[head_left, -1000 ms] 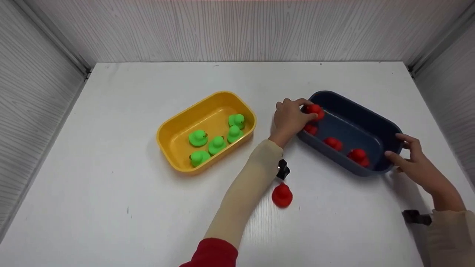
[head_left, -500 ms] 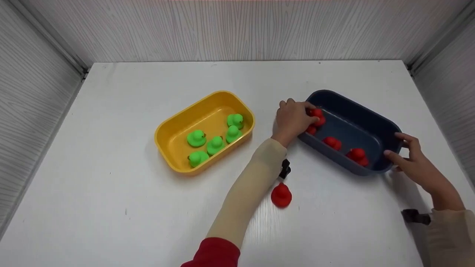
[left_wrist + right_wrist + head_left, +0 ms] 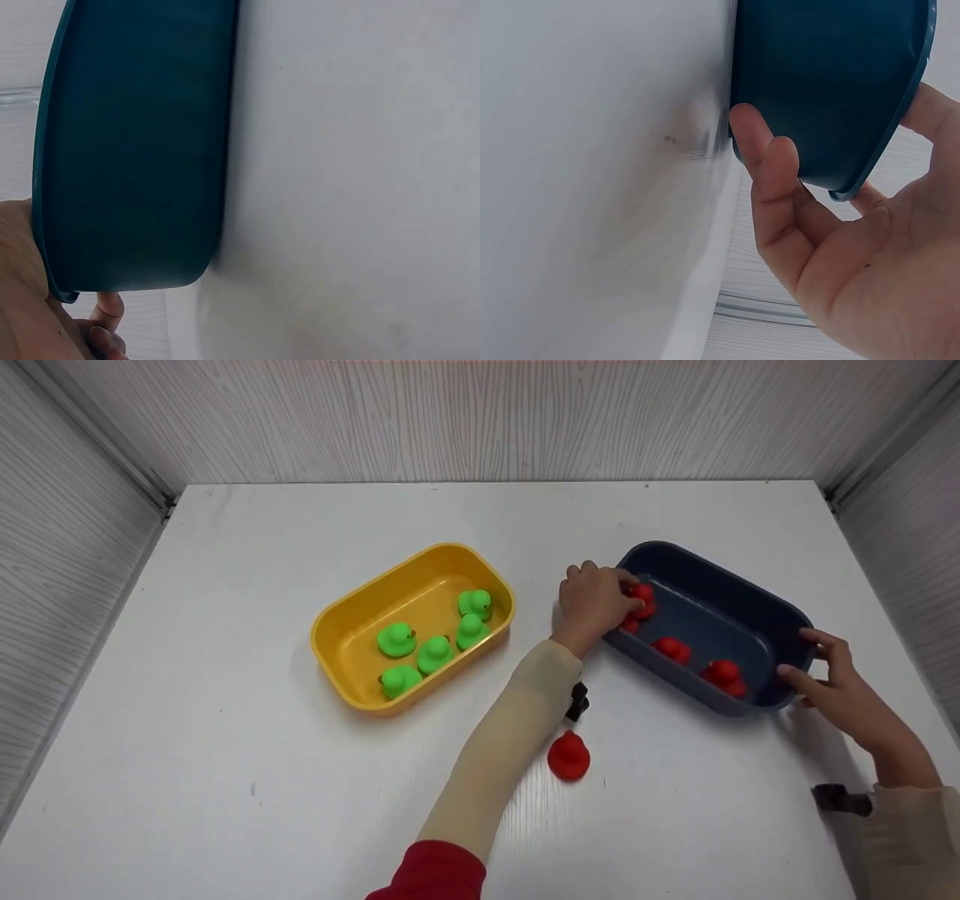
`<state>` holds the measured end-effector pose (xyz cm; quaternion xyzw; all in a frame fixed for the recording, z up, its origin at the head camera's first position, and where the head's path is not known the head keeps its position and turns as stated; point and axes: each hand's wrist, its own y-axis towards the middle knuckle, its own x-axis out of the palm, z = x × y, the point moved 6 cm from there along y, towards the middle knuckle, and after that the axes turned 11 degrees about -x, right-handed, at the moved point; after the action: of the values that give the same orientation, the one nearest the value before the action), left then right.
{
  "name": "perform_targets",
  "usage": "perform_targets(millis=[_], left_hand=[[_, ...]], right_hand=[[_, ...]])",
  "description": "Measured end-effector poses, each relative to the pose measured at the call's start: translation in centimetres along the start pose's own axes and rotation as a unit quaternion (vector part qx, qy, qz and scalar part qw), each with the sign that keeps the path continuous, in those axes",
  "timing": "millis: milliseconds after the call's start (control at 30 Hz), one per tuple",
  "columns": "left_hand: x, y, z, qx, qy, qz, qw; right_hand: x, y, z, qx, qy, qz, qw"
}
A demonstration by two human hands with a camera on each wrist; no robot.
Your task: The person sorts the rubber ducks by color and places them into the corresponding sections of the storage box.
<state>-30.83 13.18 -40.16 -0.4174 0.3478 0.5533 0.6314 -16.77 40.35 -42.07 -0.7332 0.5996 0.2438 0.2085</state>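
A dark blue plastic tub [image 3: 731,589] stands at the right of the table in the head view. My left hand [image 3: 591,604] reaches over its left end and pinches a red rubber duck [image 3: 643,598] between thumb and forefinger, low inside. Several red ducks lie in the tub, one [image 3: 724,673] near its front right corner. My right hand [image 3: 840,690] grips the tub's right end, thumb over the rim and fingers outside. Both wrist views show the tub's outer wall [image 3: 135,150], with fingers [image 3: 774,191] against it on the right. Another red duck [image 3: 568,756] sits on the table.
A yellow tub [image 3: 337,634] with several green ducks [image 3: 397,639] stands left of the blue one. My left forearm crosses the white table [image 3: 225,780] between the yellow tub and the loose red duck. Panelled walls [image 3: 480,427] close the back and sides.
The left hand has moved slightly right and lowered the red duck deeper into the blue tub. My right hand keeps its hold on the rim. The view has shifted slightly.
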Motion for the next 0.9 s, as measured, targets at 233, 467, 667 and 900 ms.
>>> perform_targets(millis=[233,467,667,900], left_hand=[[-0.5,-0.3,-0.3,0.013,-0.020,0.015,0.9996],[-1.5,-0.9,-0.6,0.027,-0.036,0.010,0.9989],[-3.4,-1.3,-0.9,0.036,-0.068,0.016,0.9969],[-4.1,-3.1,-1.3,0.076,-0.152,-0.014,0.9853]], right_hand=[[0.1,0.0,0.0,-0.004,0.006,-0.004,1.000],[-0.1,0.1,0.0,0.001,0.000,0.000,1.000],[-0.3,0.3,0.2,0.018,-0.023,0.001,1.000],[-0.5,0.5,0.5,0.024,-0.028,0.001,0.999]])
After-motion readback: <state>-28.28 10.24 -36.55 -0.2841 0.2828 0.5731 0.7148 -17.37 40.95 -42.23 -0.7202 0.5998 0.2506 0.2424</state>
